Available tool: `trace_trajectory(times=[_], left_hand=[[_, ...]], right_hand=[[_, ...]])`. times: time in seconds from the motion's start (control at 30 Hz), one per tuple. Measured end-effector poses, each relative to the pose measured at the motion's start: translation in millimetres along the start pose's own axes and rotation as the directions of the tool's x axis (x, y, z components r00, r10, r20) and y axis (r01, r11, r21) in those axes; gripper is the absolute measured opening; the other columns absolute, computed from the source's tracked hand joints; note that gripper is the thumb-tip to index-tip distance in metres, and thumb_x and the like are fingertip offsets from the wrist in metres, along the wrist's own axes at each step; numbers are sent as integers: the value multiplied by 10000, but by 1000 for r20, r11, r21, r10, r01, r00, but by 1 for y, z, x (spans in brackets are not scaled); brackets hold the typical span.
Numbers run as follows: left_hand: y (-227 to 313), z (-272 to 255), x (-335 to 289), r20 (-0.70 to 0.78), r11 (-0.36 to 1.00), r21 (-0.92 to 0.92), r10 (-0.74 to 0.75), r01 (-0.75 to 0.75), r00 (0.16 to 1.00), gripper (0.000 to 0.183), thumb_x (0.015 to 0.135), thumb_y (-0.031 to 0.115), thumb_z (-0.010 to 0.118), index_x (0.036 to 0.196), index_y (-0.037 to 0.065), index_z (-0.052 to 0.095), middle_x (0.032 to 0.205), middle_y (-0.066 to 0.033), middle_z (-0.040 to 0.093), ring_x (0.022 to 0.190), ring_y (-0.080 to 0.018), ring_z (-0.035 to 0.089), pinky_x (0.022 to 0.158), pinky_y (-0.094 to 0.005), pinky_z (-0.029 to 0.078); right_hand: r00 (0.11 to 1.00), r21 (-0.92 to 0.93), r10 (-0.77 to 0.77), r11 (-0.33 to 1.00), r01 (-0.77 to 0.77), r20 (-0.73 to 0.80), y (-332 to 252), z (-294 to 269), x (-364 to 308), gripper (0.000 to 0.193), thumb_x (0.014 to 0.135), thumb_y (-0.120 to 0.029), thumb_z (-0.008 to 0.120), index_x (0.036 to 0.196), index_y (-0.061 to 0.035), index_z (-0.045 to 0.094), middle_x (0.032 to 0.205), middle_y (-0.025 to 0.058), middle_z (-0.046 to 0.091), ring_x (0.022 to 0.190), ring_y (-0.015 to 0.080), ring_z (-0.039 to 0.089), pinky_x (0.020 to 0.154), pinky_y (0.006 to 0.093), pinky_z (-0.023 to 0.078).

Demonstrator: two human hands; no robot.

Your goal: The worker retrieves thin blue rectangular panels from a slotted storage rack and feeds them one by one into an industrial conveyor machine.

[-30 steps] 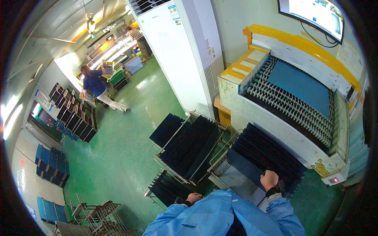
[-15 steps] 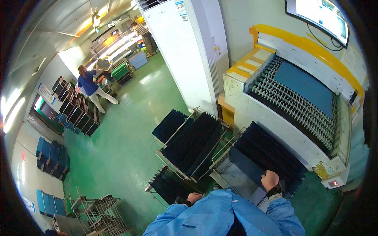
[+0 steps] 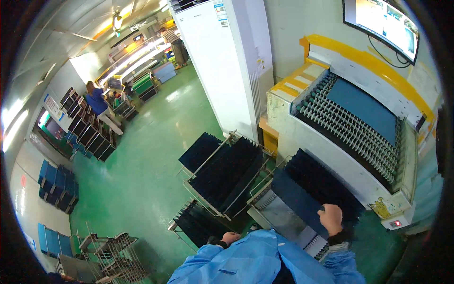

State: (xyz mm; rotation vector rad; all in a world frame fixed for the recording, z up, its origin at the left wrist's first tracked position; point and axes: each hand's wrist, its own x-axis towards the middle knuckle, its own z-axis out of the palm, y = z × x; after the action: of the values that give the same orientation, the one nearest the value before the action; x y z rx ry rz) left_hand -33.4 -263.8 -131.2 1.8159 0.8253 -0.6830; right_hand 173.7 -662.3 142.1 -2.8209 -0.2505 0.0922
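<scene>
My right hand [image 3: 331,218] is closed on the edge of a dark blue panel [image 3: 295,199] that leans in a slotted rack. Behind that panel a dense row of dark panels [image 3: 324,182] fills the far side of the same rack. On the near side lies a bare grey plate-like surface [image 3: 283,215] with toothed slots [image 3: 316,246] along its edge. My left hand [image 3: 231,237] stays low by my blue smock, its fingers curled. Whatever it may hold is hidden. Nearest to it is a smaller rack of dark panels [image 3: 201,222].
Another loaded rack [image 3: 227,175] stands to the left. A roller conveyor machine [image 3: 350,128] carries a blue panel [image 3: 364,109]. A tall white cabinet [image 3: 213,61] and a wall screen [image 3: 383,26] are beyond. Metal racks [image 3: 113,258] stand lower left. A person in blue [image 3: 97,102] handles a framed panel.
My right hand has shifted slightly right and tilted, and the panel in it stands farther over against the row. The far person has raised a panel. The view has moved a little.
</scene>
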Motion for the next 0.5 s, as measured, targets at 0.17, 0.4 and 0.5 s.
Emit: trace_trajectory(times=[0.17,0.4,0.5], left_hand=[[-7,4,20,-1,999,-32,-5,5,1000,330,745,338,678,875,36,697,827,-71,687,736,-164,639,695,-291,504],[-17,-2,39,68,989,-99,113,-106,991,362,756,342,668,932,26,688,833,-77,688,763,-173,646,719,-291,504],[-32,1,54,78,965,77,244,-250,967,365,761,355,653,937,37,691,848,-67,689,779,-175,645,735,-293,499]], right_hand=[[993,89,108,991,-104,-51,13,-79,-7,323,644,-219,728,881,-7,670,798,229,619,769,373,606,701,418,473],[919,901,386,423,-96,-83,71,-87,-4,270,790,-100,634,1032,11,593,986,96,630,840,223,593,737,355,461],[888,960,420,269,73,-185,53,-91,7,282,813,-64,614,1081,11,568,1037,94,607,899,189,572,780,357,465]])
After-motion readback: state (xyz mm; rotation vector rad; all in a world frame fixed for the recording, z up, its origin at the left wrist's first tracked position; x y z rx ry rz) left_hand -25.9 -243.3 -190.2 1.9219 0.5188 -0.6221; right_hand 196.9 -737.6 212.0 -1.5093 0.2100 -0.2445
